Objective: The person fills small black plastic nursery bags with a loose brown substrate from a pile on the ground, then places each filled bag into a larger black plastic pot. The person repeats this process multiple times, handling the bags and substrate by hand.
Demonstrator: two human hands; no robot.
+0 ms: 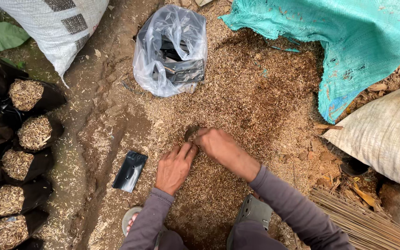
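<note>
My left hand (174, 165) and my right hand (217, 143) meet over a spread of pale husk (255, 92) on the ground. Between their fingertips sits a small dark object (191, 133), partly sunk in the husk; both hands pinch it, and I cannot make out what it is. A flat, empty black plastic bag (130, 171) lies on the bare soil just left of my left hand. Grey sleeves cover both forearms.
A clear plastic bag (170, 51) of black bags stands behind the hands. Several husk-filled black bags (26, 134) line the left edge. Nearby: a white woven sack (56, 23), teal netting (362, 41), a tan sack (385, 134), a broom of sticks (362, 222).
</note>
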